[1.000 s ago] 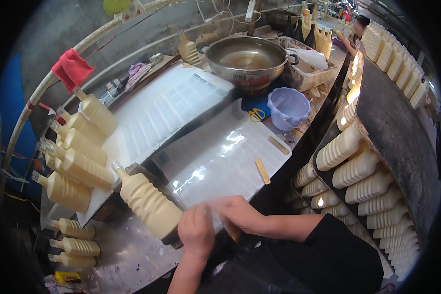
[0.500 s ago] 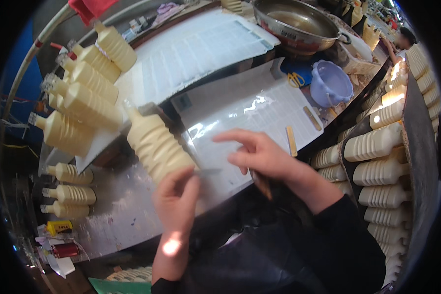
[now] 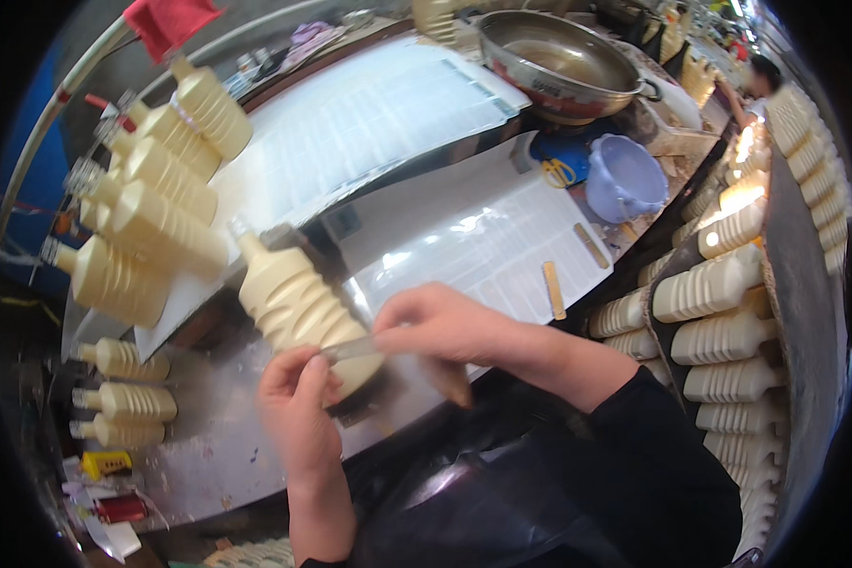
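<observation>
A thin, translucent strip [image 3: 350, 349] is stretched between my two hands. One end is pinched in the fingers of my left hand [image 3: 301, 402]. At the other end, the fingers of my right hand [image 3: 435, 327] close on it. A blurred brown, wooden-looking piece [image 3: 450, 381] hangs below my right palm; its kind and how it is held are unclear. Just behind the strip, a cream ribbed bottle [image 3: 293, 289] stands on the bench, its lower part partly covered by my hands.
More cream bottles [image 3: 166, 213] stand at the left. Printed sheets [image 3: 464, 237] lie ahead, beside a wooden strip [image 3: 553, 289], yellow scissors [image 3: 559, 172] and a lilac bucket [image 3: 625, 180]. A wide metal pan [image 3: 559, 71] sits behind. Racked bottles [image 3: 719, 341] line the right; another person [image 3: 759, 80] is beyond.
My right hand has come left to the strip and its fingers have closed on it. My left hand, with the strip, has shifted slightly left and down. The view has tilted a little.
</observation>
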Motion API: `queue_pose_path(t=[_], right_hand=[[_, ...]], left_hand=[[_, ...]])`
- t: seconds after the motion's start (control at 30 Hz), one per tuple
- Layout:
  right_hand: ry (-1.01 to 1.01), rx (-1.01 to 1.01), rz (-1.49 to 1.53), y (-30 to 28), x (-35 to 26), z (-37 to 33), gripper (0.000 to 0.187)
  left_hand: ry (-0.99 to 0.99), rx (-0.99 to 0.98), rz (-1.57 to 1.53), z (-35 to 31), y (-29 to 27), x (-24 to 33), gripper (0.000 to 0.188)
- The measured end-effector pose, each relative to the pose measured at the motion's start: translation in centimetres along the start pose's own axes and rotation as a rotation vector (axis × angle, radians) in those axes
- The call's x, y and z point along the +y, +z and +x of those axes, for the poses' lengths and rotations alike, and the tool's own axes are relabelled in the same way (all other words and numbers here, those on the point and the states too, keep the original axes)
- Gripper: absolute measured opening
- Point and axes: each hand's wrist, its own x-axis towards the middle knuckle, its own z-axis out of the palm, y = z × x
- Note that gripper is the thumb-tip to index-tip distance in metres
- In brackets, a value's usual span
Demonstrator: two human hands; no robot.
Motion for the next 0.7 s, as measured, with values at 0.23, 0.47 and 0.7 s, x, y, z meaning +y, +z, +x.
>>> queue_pose_path(t=[0.23, 0.47, 0.7], right_hand=[[-0.298, 0.188, 0.032, 1.7, 1.7, 2.6, 0.02], [-0.115, 0.152, -0.078, 2.7, -1.4, 4.4, 0.017], [-0.155, 0.134, -0.08, 3.1, -2.4, 8.9, 0.012]], left_hand=[[0.051, 0.027, 0.025, 1.1, -1.2, -0.3, 0.005], [0.069, 0.05, 0.046, 3.0, -3.1, -0.5, 0.005], [0.126, 0.096, 0.105, 6.0, -3.3, 1.6, 0.005]])
